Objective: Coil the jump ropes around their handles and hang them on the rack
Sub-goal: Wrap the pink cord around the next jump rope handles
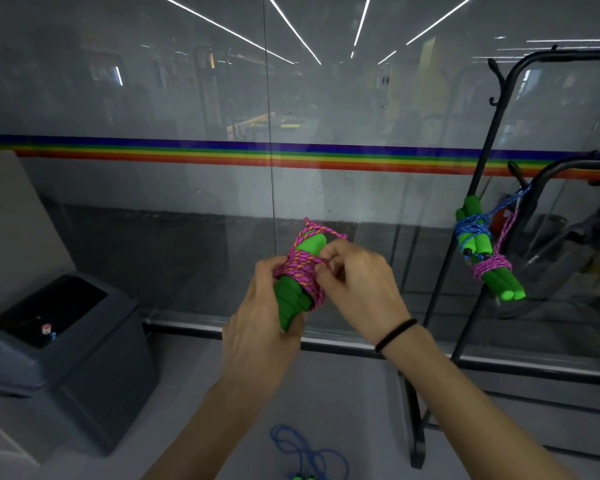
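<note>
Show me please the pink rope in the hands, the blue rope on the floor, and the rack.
pink rope (pixel 303 268), head view, on the coils around the green handles.
blue rope (pixel 293 445), head view, on a loose loop on the floor.
rack (pixel 482 161), head view, on the slanted black pole.

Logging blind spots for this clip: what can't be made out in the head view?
- Pink rope: its tucked end is hidden by the right hand.
- Green handles: lower ends covered by the left hand.
- Blue rope on the floor: cut off by the bottom edge.
- Rack: right side cut off by the frame edge.
- Items in the bin: too small.
</note>
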The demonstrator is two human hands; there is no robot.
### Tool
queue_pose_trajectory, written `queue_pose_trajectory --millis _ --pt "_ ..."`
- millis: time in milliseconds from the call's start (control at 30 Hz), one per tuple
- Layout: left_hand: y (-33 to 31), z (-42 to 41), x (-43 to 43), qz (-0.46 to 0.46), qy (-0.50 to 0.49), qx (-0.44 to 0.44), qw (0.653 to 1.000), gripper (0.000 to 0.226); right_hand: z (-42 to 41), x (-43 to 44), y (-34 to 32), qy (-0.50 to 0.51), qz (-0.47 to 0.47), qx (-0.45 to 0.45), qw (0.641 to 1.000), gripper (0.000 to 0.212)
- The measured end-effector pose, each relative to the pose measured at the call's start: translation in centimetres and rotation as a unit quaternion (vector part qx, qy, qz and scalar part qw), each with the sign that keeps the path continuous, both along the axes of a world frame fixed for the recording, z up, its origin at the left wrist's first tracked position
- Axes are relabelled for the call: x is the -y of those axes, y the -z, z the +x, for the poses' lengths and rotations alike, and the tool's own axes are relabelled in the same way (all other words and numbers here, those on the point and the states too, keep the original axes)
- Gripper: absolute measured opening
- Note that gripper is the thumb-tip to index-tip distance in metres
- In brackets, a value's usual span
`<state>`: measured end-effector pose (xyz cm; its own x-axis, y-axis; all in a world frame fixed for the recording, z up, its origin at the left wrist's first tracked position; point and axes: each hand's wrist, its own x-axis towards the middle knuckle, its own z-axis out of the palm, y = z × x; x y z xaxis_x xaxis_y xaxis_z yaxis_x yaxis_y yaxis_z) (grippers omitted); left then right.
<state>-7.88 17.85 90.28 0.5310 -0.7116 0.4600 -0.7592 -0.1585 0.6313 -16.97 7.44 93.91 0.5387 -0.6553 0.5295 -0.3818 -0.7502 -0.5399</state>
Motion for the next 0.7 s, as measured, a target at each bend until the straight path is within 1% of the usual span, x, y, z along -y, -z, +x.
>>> queue_pose_trajectory --millis 67,133,200,233,300,367,533,600,700 --pt "0.2 0.3 -0.1 0.003 0.006 -0.006 1.000 0.066 -0.8 0.8 -0.7 -0.054 0.107 -0.014 0.993 0.009" --pt "0.3 0.4 -0.3 0.000 0.016 -0.014 1.000 0.066 -1.5 1.5 -1.3 -0.113 0.199 -0.015 0.973 0.008" --pt "0.6 0.5 -0.3 -0.011 0.028 -0.030 0.999 0.067 -1.9 1.9 -1.6 -0.143 0.243 -0.002 0.959 0.006" --pt "0.7 0.5 -0.2 -0.016 0.034 -0.040 0.999 0.068 -2.0 2.0 -1.6 -0.144 0.241 -0.001 0.960 0.010" --pt "1.0 0.5 0.0 -0.026 0.047 -0.067 0.996 0.068 -1.9 2.0 -1.6 -0.124 0.195 -0.013 0.973 0.012" --pt "1.3 0.5 0.3 -0.034 0.064 -0.103 0.992 0.068 -1.8 1.8 -1.5 -0.096 0.130 -0.019 0.987 0.010" --pt "1.7 0.8 0.8 -0.052 0.107 -0.221 0.968 0.068 -1.5 1.2 -1.3 -0.048 0.010 0.027 0.998 0.005" --pt "1.7 1.0 1.0 -0.060 0.122 -0.277 0.951 0.069 -1.5 1.0 -1.2 -0.035 -0.016 0.039 0.999 0.002" --pt "1.5 1.1 1.1 -0.073 0.145 -0.340 0.926 0.061 -1.2 0.7 -1.2 -0.030 -0.036 0.068 0.997 0.001"
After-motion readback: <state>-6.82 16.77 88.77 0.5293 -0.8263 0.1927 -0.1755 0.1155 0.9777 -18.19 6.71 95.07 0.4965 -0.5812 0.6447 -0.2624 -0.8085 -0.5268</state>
